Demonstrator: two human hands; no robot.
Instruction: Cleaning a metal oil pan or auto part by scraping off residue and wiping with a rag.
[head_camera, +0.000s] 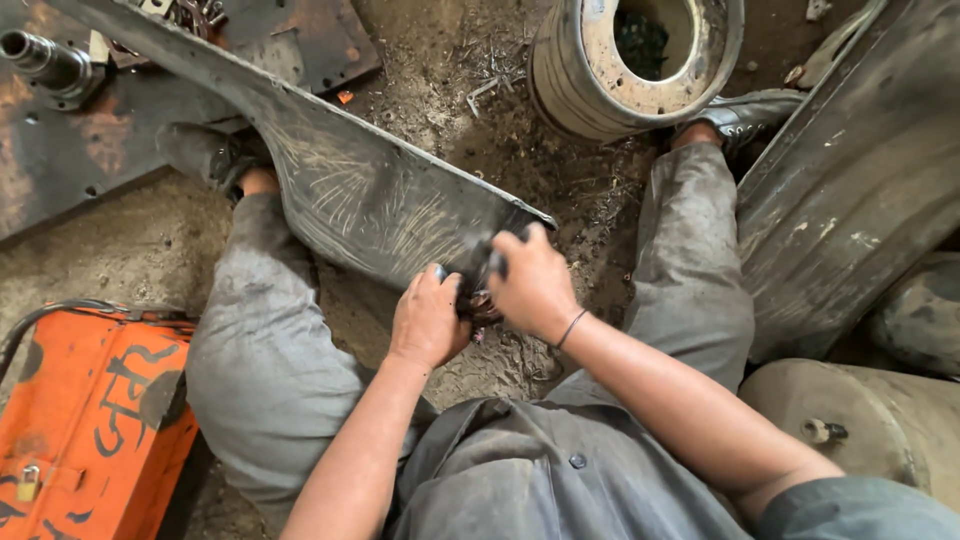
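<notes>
My two hands meet at the near end of a long, flat metal plate (350, 180). The plate runs away from me, up and to my left, and its pointed end comes down between my knees. My left hand (428, 318) sits just under that end, a bit closer to my body. My right hand (533, 283) is on the tip, a little farther out. Both are about as near to it as each other.

Between my hands there is a small dark tool (478, 280). It is pressed against the edge of the plate. The fingers (520, 245) of my right hand are curled tight around it. My left fingers are curled too, and they touch the tool from below, but I cannot tell how much they hold.

The plate is gray and covered in pale scratches. It rests over my left leg.

I sit on a dirt floor (150, 250) with bits of metal scattered about. An orange metal box (80, 420) stands by my left side. A round drum (630, 60) stands ahead by my right foot. Big curved metal sheets (850, 180) crowd my right side, so there is little room there.
</notes>
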